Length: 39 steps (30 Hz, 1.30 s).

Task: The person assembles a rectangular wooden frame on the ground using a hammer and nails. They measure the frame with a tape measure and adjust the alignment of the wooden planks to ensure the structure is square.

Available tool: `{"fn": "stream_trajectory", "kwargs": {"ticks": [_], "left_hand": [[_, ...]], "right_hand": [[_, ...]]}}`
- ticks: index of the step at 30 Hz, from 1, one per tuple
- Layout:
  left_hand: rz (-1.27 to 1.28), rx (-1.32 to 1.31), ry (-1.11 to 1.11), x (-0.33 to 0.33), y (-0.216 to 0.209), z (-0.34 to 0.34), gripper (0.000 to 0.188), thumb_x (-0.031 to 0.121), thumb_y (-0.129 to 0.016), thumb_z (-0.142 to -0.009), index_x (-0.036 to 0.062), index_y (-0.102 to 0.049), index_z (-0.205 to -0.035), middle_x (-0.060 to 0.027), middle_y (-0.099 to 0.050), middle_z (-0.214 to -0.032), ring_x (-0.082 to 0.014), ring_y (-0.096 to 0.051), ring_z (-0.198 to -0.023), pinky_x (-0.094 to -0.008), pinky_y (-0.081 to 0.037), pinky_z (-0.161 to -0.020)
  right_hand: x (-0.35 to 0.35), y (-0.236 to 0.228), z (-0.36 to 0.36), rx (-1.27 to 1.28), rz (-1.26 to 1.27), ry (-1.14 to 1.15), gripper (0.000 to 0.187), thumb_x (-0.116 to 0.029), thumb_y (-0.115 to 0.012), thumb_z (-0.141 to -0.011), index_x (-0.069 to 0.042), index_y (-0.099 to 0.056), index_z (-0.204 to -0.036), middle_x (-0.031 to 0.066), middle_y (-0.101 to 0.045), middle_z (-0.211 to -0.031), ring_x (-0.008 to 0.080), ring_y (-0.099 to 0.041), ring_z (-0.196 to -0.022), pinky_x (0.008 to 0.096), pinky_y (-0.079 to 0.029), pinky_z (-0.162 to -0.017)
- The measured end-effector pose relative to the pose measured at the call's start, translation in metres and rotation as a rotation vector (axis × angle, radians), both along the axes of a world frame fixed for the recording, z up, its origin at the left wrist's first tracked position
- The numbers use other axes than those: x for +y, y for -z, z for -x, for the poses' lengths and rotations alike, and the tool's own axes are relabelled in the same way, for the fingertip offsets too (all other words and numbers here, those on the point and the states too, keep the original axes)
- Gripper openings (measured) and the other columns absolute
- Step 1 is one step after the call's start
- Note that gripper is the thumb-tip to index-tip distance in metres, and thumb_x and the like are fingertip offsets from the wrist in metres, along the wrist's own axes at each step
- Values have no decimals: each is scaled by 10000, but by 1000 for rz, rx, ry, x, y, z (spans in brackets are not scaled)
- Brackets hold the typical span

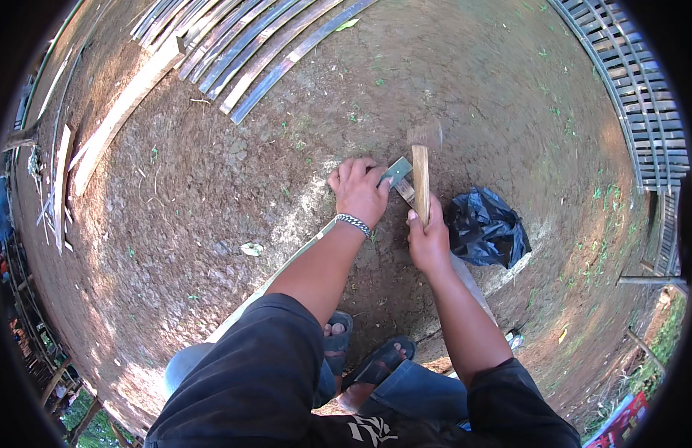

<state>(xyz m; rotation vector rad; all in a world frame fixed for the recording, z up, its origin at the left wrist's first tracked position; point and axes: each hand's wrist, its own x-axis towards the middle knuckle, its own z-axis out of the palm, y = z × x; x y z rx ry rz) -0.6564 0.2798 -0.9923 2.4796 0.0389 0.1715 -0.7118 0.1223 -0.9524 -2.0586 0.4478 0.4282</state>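
My right hand [428, 237] is wrapped round the wooden handle of a hammer [421, 179]. The hammer's head is at the far end, smeared by motion. Left of it, my left hand [359, 193] grips the end of a green bamboo strip [396, 172], its thumb pressed along the near side. This strip runs back toward the lower left beneath my left forearm. A second bamboo strip [473, 282] comes up from the lower right, partly behind my right hand, and meets the first near my left thumb. Whether a nail stands in the joint is too small to tell.
A black plastic bag [486, 228] lies on the dirt just right of my right hand. Several bamboo slats [264, 56] lie side by side at the far left, near a long wooden beam [125, 104]. A slatted bamboo panel [633, 82] stands at the far right.
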Motion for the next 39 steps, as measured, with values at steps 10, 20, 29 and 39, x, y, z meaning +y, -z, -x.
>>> {"fn": "stream_trajectory", "kwargs": {"ticks": [10,20,29,39], "left_hand": [[48,-59,46,5,10,-2,134,158,-705,-840,126,-768,-953,-4,-655,-1017,-252,-527,-1137,-451,-303,-1020],[31,-73,44,4,11,-2,127,147,-706,-838,128,-763,-950,-3,-649,-1013,-242,-531,-1125,-442,-307,-1024],[15,-41,61,3,10,-1,126,148,-703,-838,127,-763,-947,-6,-647,-1014,-240,-527,-1131,-440,-307,-1029],[7,-72,42,1,13,-3,126,155,-704,-839,137,-769,-946,2,-654,-996,-230,-541,-1109,-438,-317,-1011]], "right_hand": [[-18,-34,41,-172,155,-257,511,-142,-519,-1001,-65,-349,-1476,312,-584,-1277,508,-573,-1171,514,-480,-968],[-29,-43,33,-177,143,-259,498,-123,-538,-993,-16,-399,-1459,302,-582,-1301,493,-592,-1163,488,-497,-976],[-34,-31,39,-172,205,-395,483,-125,-567,-982,10,-433,-1426,300,-605,-1261,474,-611,-1150,471,-497,-973],[-33,-28,32,36,267,-358,500,-103,-594,-962,17,-435,-1420,300,-587,-1300,474,-597,-1173,470,-498,-976]]}}
